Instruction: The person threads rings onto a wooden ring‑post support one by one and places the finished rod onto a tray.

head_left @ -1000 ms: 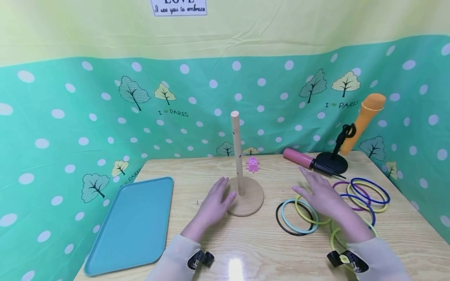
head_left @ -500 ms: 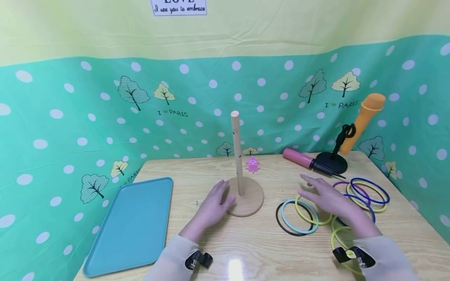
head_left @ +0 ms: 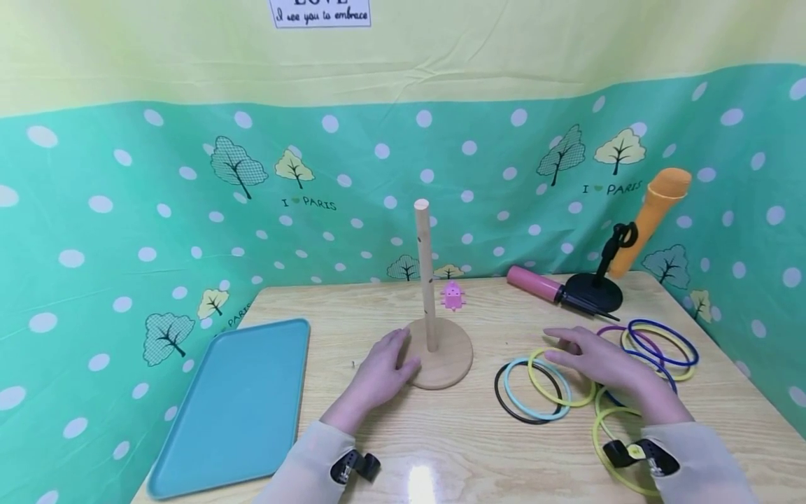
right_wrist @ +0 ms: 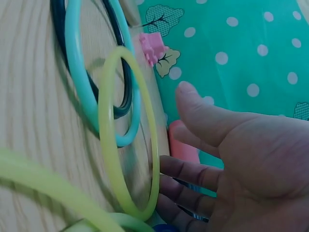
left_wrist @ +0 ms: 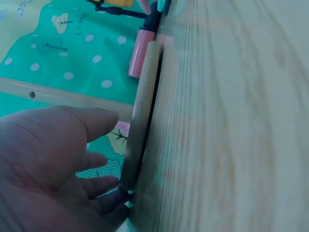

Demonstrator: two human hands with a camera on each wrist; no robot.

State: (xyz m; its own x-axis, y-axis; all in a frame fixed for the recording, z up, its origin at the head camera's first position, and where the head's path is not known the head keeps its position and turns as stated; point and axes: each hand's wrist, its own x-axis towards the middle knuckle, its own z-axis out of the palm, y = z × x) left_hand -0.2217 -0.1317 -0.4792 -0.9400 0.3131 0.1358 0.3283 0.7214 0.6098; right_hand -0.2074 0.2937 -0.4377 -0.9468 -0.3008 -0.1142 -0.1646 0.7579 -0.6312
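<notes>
A wooden stand has a round base [head_left: 450, 364] and an upright post [head_left: 425, 266]. My left hand [head_left: 378, 372] is at the base's left edge, fingers loosely extended; in the left wrist view its lower fingertips meet the rim and the thumb stays apart. My right hand [head_left: 598, 362] hangs low over a pile of plastic rings, fingers slightly bent. A yellow ring [right_wrist: 110, 154] lies in front of those fingers, which appear to touch its far edge without gripping it. A light blue ring [head_left: 541, 417] and a black ring [head_left: 496, 393] partly lie under it.
On the left lies a blue tray [head_left: 236, 406]. A pink toy figure [head_left: 453, 296] sits behind the stand. At the back right are a pink pump [head_left: 535, 283] and an orange toy microphone [head_left: 648, 224] on a black stand. More rings, including a purple one [head_left: 604, 329], spread rightward.
My right hand has come down and back toward me, its fingers bending more, to the yellow ring's edge. My left hand has barely shifted beside the base.
</notes>
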